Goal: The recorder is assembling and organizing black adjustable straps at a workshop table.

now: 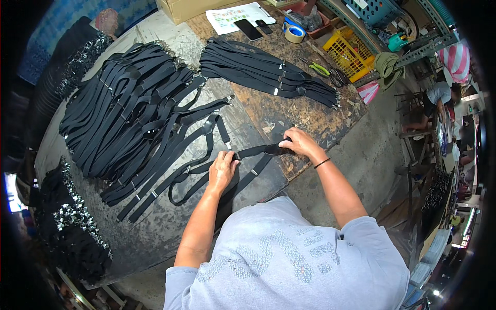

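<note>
A pair of black suspenders [252,152] lies stretched between my hands near the front edge of the table. My left hand [222,170] is closed on one strap, its fingers pressed together beside a small dark piece. At the dark joining patch where the straps meet, my right hand [298,143] pinches the suspenders; its fingertips partly hide what they grip. Another strap with a metal slider [253,172] slants down from the patch toward my body. Left of my left hand, loose suspenders [178,178] with metal sliders lie looped on the table.
A large pile of black suspenders [129,98] covers the left of the table [155,243]. A neat bundle [268,70] lies at the back. Beyond are phones [249,30], papers [227,15], tape [294,34], green-handled cutters [319,68] and a yellow basket [347,54]. Another person [438,95] sits far right.
</note>
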Demonstrator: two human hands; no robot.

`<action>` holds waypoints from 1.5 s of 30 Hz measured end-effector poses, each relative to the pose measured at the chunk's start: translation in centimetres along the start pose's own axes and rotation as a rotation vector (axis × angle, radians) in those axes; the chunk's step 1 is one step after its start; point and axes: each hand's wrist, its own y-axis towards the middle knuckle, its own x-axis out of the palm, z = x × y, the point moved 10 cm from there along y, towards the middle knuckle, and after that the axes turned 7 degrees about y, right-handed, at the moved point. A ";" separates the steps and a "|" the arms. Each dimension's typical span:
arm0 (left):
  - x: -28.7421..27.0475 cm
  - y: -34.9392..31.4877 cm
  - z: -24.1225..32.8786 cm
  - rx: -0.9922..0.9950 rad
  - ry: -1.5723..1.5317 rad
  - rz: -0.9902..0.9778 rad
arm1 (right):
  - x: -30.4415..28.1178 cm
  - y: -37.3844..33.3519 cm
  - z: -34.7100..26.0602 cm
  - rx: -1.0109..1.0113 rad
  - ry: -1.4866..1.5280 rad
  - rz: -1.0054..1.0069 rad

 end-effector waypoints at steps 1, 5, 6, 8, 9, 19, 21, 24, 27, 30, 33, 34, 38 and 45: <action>0.1 0.1 0.2 0.011 -0.003 -0.026 | 0.3 0.2 0.6 0.030 -0.021 -0.054; 0.0 0.1 0.2 0.003 0.015 -0.057 | -0.9 0.1 -2.8 0.019 -0.085 0.034; 0.0 0.1 0.3 0.002 0.016 -0.057 | -2.1 -0.3 -4.6 -0.041 -0.117 0.179; -0.2 0.1 0.4 0.005 -0.002 -0.034 | -2.1 -0.4 -8.3 -0.226 -0.248 0.363; -0.1 0.0 0.1 0.004 -0.010 -0.036 | -0.9 -0.2 -10.7 -0.337 -0.239 0.310; 0.1 0.4 0.0 0.028 0.053 -0.107 | 10.9 0.4 -12.7 -0.542 -0.061 0.069; 0.1 0.4 0.1 0.046 0.067 -0.106 | 10.8 0.8 -12.6 -0.539 -0.059 0.068; -0.2 0.5 0.3 0.044 0.039 -0.108 | 10.9 0.9 -12.4 -0.543 -0.052 0.046; -0.6 0.7 0.4 0.021 0.079 -0.105 | 10.6 0.9 -11.8 -0.562 -0.054 0.086; -0.7 0.6 0.5 0.030 0.092 -0.103 | 10.6 0.9 -11.3 -0.559 -0.027 0.056; -0.2 0.6 0.5 0.049 0.098 -0.095 | 10.4 0.8 -10.8 -0.532 -0.001 0.045; 0.0 0.5 0.5 0.043 0.103 -0.093 | 10.2 0.8 -10.7 -0.529 -0.003 0.048; 0.2 0.2 0.2 0.035 0.097 -0.093 | 7.4 0.4 -11.1 -0.535 0.018 0.071; -0.1 0.0 0.4 0.061 0.094 -0.044 | -1.2 0.1 -3.9 -0.253 -0.144 0.133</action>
